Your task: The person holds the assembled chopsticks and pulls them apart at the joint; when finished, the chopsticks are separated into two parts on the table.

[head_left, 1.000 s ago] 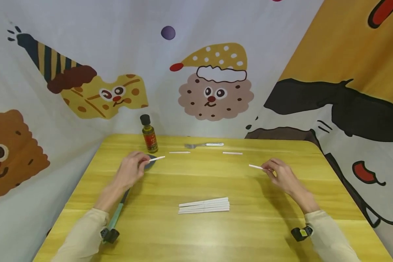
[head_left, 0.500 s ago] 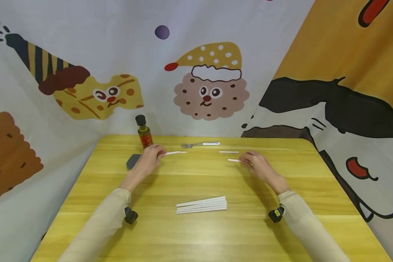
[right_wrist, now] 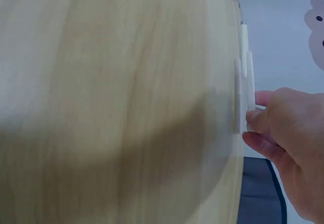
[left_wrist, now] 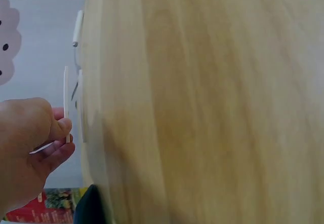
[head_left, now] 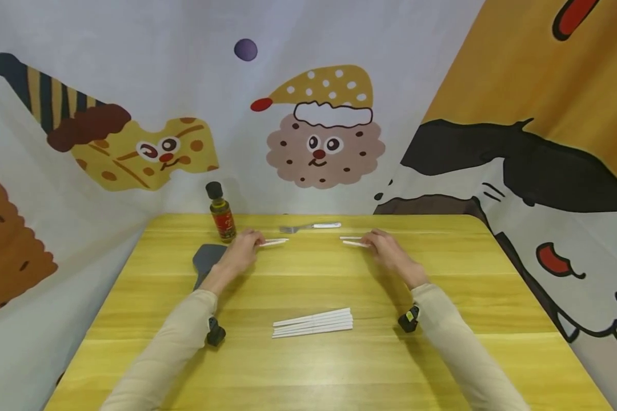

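Observation:
My left hand (head_left: 243,251) pinches a short white stick (left_wrist: 66,89) between thumb and fingers near the back of the table. Beside it, a second short white stick (left_wrist: 83,117) lies on the wood. On the other side, my right hand (head_left: 391,254) pinches another short white stick (right_wrist: 250,77), pointing inward. Close to this one lies a matching stick (right_wrist: 238,102) on the table. Between the forearms, nearer the front, several longer white sticks (head_left: 312,323) lie in a loose bundle.
A fork (head_left: 326,225) with a white handle lies at the back edge. An oil bottle (head_left: 223,218) with a black cap stands behind my left hand. The grey spatula (head_left: 207,260) is partly covered by my left arm. A printed cloth (head_left: 195,68) hangs behind the table (head_left: 308,377).
Both hands have moved inward and toward the back, each carrying its short stick up beside the one lying there. The spatula head now shows left of the left hand; the view has shifted slightly.

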Tool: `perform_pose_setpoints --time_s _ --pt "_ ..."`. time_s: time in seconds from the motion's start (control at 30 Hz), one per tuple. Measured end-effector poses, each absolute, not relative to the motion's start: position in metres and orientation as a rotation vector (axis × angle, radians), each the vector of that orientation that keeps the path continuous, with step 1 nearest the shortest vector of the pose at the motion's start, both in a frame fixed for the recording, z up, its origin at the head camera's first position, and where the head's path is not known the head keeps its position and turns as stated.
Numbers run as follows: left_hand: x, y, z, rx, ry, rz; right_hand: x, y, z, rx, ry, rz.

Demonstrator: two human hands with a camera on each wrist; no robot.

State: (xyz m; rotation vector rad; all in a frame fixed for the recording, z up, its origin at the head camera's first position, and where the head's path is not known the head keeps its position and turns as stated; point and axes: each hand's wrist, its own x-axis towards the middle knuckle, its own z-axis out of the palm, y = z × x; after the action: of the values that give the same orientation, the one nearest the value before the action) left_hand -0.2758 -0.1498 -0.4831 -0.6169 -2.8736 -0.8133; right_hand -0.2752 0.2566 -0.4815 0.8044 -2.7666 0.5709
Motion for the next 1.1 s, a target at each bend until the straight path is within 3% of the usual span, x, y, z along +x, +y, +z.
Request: perform_pose_setpoints --time_s 0.43,1.1 --pt "-0.28 -0.143 -0.496 -0.551 -2.892 -0.71 -0.285 0.25 -0.498 0.651 -2.799 0.628" --pt "-0.286 -0.139 -0.5 -0.537 -2.856 -0.669 -0.291 0.254 -0.505 0.634 -2.694 0.568"
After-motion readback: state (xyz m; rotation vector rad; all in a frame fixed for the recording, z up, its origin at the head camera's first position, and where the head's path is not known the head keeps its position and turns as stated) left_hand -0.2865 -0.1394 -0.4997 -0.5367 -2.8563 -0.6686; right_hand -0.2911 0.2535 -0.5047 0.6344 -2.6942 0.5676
